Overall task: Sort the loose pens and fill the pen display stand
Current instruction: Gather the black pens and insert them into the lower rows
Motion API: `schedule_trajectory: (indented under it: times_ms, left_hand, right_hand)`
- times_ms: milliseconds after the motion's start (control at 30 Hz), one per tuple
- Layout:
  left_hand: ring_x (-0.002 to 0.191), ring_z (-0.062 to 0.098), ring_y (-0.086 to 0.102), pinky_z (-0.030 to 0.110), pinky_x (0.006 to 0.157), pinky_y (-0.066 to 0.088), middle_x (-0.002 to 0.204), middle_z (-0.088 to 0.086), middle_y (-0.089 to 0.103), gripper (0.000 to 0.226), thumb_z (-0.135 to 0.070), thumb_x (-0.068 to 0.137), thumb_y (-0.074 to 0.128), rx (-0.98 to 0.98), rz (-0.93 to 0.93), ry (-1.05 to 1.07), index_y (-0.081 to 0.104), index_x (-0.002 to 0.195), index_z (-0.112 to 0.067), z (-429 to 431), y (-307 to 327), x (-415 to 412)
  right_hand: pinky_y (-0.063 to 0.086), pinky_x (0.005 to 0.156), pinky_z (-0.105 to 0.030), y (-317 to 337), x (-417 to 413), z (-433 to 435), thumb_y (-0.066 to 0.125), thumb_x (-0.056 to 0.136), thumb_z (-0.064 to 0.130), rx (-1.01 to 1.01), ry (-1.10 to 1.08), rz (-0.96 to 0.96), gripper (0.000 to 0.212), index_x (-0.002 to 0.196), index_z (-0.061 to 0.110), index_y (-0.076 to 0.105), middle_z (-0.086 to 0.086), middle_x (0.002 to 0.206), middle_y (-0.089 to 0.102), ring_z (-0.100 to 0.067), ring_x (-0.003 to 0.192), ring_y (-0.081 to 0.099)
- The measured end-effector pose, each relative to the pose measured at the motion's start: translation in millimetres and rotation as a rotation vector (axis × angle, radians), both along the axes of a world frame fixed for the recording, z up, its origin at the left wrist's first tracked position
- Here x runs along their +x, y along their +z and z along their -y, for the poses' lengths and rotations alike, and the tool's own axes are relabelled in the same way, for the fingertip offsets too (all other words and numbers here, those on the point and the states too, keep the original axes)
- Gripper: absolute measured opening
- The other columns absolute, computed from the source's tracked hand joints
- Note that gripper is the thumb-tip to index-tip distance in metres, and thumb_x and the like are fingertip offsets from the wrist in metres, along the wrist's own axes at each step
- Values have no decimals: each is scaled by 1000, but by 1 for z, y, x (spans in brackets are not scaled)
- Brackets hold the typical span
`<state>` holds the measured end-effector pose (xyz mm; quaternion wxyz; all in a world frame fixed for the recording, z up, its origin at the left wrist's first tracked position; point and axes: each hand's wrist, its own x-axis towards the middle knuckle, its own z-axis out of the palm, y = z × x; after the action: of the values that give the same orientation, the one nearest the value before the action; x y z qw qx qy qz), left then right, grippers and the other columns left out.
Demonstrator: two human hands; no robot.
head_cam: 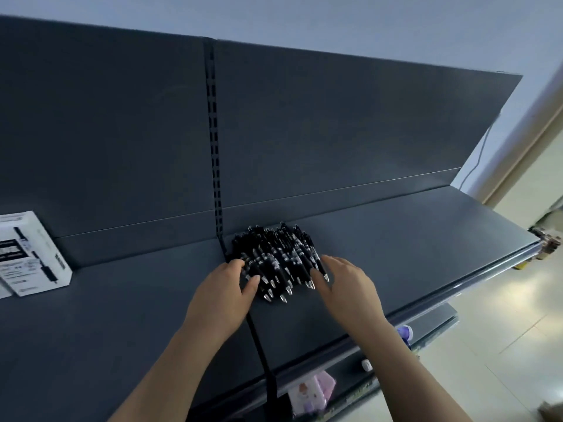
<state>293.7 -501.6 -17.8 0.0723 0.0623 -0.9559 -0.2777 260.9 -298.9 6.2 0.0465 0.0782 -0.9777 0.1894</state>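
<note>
A heap of several black pens (278, 258) with silver tips lies on the dark grey shelf (411, 239), close to the back panel and beside the slotted upright. My left hand (227, 287) rests against the heap's left side, thumb and fingers touching the nearest pens. My right hand (344, 284) is at the heap's right side, fingers spread, its fingertips by the outermost pen. Neither hand has a pen lifted. No pen display stand is in view.
A white printed box (33, 254) stands on the shelf at the far left. A black gap (259, 345) divides the two shelf boards under my left wrist. Below the front edge, a lower shelf holds pink packets (310, 391). Pale floor lies to the right.
</note>
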Motion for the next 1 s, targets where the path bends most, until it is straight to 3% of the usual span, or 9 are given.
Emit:
schedule_trajectory:
  times_ms: [133, 367, 467, 633, 767, 900, 1000]
  left_hand:
    - [81, 12, 54, 24, 67, 43, 97, -1, 57, 50, -54, 94, 42, -35, 123, 97, 50, 120, -12, -5, -12, -36]
    - [70, 12, 54, 24, 53, 41, 89, 3, 55, 52, -61, 88, 48, 14, 193, 288, 50, 97, -10, -19, -27, -75]
    - [73, 16, 57, 27, 57, 45, 91, 7, 58, 60, -64, 85, 50, 65, 202, 374, 52, 98, -6, -24, -33, -88]
    - [65, 6, 53, 18, 47, 35, 81, -1, 58, 71, -66, 87, 45, 130, 211, 452, 52, 115, -1, -42, -36, -97]
    - [62, 8, 54, 22, 50, 44, 75, -1, 56, 56, -56, 91, 46, 175, 191, 488, 49, 109, -3, -49, -35, -102]
    - [62, 12, 53, 27, 54, 43, 76, 2, 56, 38, -46, 96, 47, 247, 231, 476, 46, 99, -8, -51, -30, -102]
    - [57, 12, 44, 25, 49, 36, 72, 1, 48, 26, -35, 99, 45, 261, 278, 476, 44, 91, -10, -48, -26, -101]
  right_hand:
    - [48, 68, -35, -17, -38, -2, 47, 97, 39, -44, 18, 36, 28, 98, 15, 61, 2, 96, 62, -22, 88, 59]
    - [37, 66, -31, -38, -88, -3, 47, 96, 47, -52, 47, 165, 38, 101, 12, 58, -3, 99, 58, -25, 94, 57]
    - [43, 76, -32, -45, -108, -1, 51, 91, 57, -66, 67, 198, 52, 112, 11, 59, -4, 106, 55, -25, 102, 56]
    - [43, 79, -30, -45, -130, 0, 56, 83, 66, -109, 144, 252, 62, 115, 13, 54, -1, 112, 57, -21, 107, 56]
    - [44, 71, -29, -40, -141, -2, 62, 79, 61, -175, 176, 320, 48, 97, 17, 50, 6, 92, 59, -17, 86, 58]
    - [39, 50, -27, -42, -150, 1, 60, 79, 48, -216, 220, 356, 40, 81, 10, 46, 4, 73, 55, -14, 60, 51]
    - [37, 47, -27, -44, -160, 0, 57, 83, 38, -230, 246, 390, 33, 77, 9, 45, 0, 68, 54, -15, 54, 46]
